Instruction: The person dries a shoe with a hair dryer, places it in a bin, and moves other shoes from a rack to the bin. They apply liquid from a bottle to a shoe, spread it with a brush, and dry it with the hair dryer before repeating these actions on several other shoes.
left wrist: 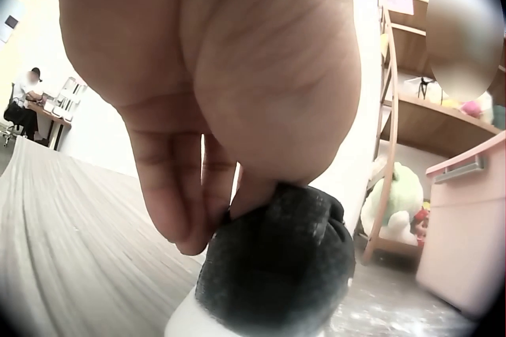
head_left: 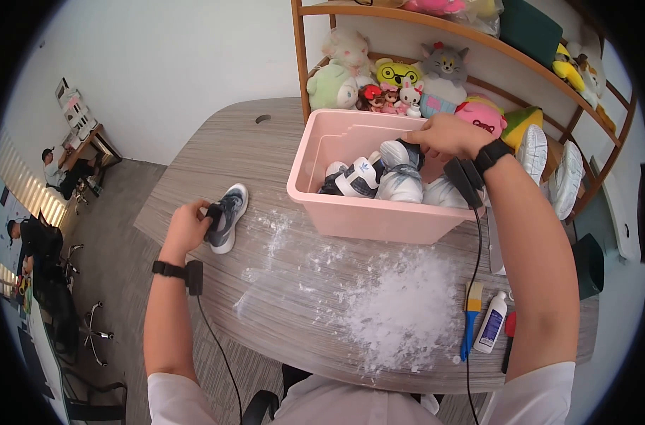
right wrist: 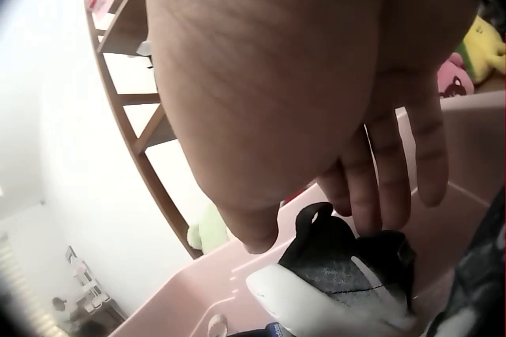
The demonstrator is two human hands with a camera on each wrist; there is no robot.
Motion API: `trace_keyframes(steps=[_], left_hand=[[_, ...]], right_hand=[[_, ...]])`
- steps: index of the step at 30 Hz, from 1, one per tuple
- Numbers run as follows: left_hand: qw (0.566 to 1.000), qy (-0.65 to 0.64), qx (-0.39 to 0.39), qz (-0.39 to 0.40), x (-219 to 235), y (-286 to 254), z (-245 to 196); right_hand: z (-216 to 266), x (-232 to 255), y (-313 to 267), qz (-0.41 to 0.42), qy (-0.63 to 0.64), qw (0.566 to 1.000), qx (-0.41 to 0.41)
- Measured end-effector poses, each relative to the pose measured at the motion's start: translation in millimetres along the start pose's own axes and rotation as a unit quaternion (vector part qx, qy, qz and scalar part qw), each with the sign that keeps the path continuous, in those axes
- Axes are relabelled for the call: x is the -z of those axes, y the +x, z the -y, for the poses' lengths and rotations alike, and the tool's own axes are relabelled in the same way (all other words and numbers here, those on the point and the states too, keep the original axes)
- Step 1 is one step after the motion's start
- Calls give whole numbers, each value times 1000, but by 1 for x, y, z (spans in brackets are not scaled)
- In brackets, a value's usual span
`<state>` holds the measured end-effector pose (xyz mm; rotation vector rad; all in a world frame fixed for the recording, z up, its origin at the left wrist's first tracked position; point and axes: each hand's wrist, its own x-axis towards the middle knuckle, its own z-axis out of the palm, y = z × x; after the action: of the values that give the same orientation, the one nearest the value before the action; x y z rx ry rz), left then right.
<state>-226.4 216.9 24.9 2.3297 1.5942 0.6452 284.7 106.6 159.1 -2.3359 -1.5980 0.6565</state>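
Observation:
On the table to the left stands a grey and white sneaker (head_left: pixel 230 221). My left hand (head_left: pixel 188 225) pinches its dark heel collar (left wrist: pixel 277 266) from behind, thumb and fingers at the padded edge. A pink bin (head_left: pixel 379 221) holds several shoes, among them a white and black sneaker (head_left: pixel 359 177) with a blue logo and a grey-white one (head_left: pixel 400 180). Over the bin's back right part is my right hand (head_left: pixel 446 136), fingers reaching down beside a black and white shoe (right wrist: pixel 340 266) with a heel loop. The thumb stands apart from that shoe.
White powder (head_left: pixel 404 308) is spread over the front of the table. A blue-handled brush (head_left: pixel 471 319) and a white bottle (head_left: pixel 491 324) lie to the right. White-soled shoes (head_left: pixel 564 183) lean by the wooden shelf (head_left: pixel 414 15) of plush toys. Cables hang from both wrists.

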Motion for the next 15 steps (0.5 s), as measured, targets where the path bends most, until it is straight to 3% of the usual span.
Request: trace_keyframes(steps=[3,5,7,9,12,15], left_hand=[[999,29,-17,-5,-12,26,-4],[994,69,-10,-83,-27,43,9],[995,75,9,-62,-27,45,5],[995,55,44,-71,-28,41,-3],[990,45,36,-125,-23,19,-24],[997,28,-20,-63,-18,-6,-44]], right_hand=[[-4,1,12,12,12,1000,-11],[-6,-2,17,31,47,998,-15],[-8,-5,17,52,84,995,-19],[-13,-7,14,100,245,964,-16],[-7,-1,0,65,343,937,-24],[-9,14,-3,51,376,925,15]])
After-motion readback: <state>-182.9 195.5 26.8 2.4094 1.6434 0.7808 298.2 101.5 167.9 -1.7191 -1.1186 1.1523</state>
